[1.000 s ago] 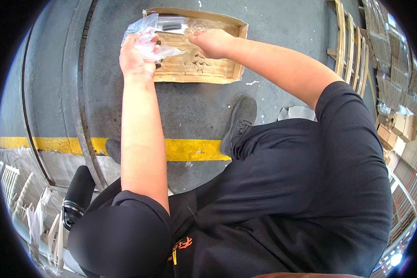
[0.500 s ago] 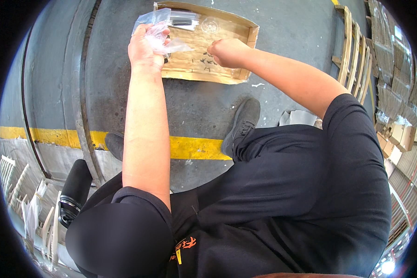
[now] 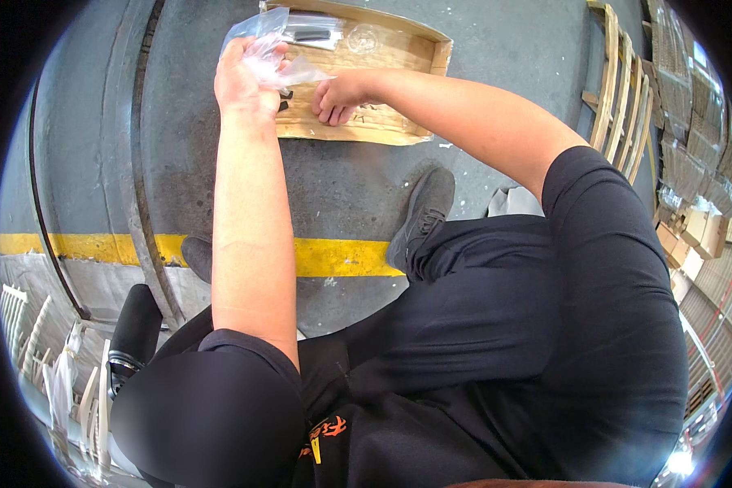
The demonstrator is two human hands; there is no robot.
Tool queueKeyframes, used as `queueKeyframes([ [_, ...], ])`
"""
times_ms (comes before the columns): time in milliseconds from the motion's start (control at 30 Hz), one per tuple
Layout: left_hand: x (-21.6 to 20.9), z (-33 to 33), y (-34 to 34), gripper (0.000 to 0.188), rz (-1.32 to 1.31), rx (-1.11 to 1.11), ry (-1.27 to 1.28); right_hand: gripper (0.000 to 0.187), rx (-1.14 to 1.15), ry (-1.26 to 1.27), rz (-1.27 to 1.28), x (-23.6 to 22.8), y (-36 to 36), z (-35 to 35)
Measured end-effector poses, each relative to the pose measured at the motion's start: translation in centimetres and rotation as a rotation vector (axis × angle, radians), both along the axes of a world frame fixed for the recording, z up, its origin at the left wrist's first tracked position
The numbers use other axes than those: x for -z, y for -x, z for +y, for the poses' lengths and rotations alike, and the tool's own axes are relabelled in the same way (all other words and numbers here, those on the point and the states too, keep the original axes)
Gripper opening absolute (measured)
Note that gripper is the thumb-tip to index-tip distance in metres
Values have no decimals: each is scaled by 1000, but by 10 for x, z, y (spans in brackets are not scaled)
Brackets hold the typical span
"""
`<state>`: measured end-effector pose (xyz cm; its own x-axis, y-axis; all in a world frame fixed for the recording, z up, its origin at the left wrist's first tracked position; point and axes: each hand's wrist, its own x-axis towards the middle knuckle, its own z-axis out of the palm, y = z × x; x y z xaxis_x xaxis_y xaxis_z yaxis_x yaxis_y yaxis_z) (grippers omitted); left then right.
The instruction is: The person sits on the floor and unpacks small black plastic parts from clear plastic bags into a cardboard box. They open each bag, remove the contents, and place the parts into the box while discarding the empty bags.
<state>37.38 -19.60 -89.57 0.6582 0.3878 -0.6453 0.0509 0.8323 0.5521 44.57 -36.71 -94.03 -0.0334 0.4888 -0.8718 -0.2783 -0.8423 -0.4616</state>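
Note:
My left hand (image 3: 246, 81) is closed on a crumpled clear plastic bag (image 3: 278, 71), above the left end of a shallow cardboard tray (image 3: 421, 50). My right hand (image 3: 337, 99) reaches over the tray with its fingers curled down, just below the loose end of the bag. Whatever its fingertips hold, if anything, is hidden. Small black pieces (image 3: 285, 99) lie in the tray beside my left wrist. Toward the tray's far side are a clear packet with a dark item (image 3: 312, 34) and a round coil of clear material (image 3: 362, 38).
The tray lies on a grey floor crossed by a yellow line (image 3: 346, 257), with my shoe (image 3: 424, 213) just on the near side. Wooden pallets (image 3: 614, 89) and wrapped stacks of cardboard (image 3: 691, 106) stand at the right. A metal rail (image 3: 138, 154) runs along the left.
My right hand has moved left across the tray, closer to the bag and the black pieces. My left hand, still gripping the bag, has shifted slightly left.

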Motion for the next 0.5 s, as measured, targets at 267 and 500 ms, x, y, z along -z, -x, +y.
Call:
queueKeyframes([
  [267,5,-3,-2,24,8,-13,62,16,-132,276,-158,-9,-28,-27],
  [500,7,2,-2,27,4,12,25,17,19,77,-56,-17,2,10],
])
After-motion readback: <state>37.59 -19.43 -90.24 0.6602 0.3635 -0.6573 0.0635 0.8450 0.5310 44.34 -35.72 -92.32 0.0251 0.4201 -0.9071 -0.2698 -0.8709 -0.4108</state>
